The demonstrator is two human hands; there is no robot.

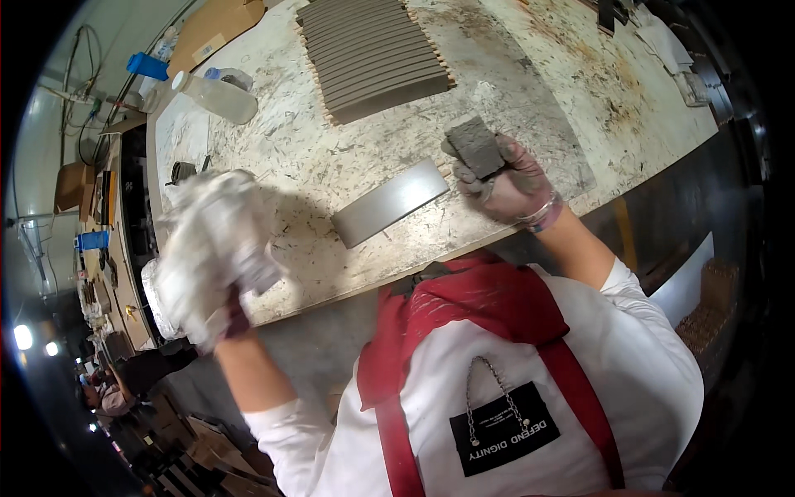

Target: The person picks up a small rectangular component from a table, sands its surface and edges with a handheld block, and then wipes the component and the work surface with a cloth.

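A crumpled white cloth (pixel 207 236), smeared by motion, hangs over the left side of the table. My left hand (pixel 235 316), in a purple glove, is closed on it; most of the fingers are hidden by the cloth. My right hand (pixel 513 189), gloved and smudged grey, grips a dark grey rectangular block (pixel 475 146) that resembles an abrasive pad. Between the hands a flat, shiny metal plate (pixel 391 205) lies slantwise on the worn white table (pixel 310 269). Its right end is close to my right fingers, apart from the cloth.
Several long grey strips (pixel 377 58) lie in a neat row at the far middle. A clear bottle with a white cap (pixel 217 98) lies at the far left, near a cardboard piece (pixel 211 37). The table's front edge runs close to my body.
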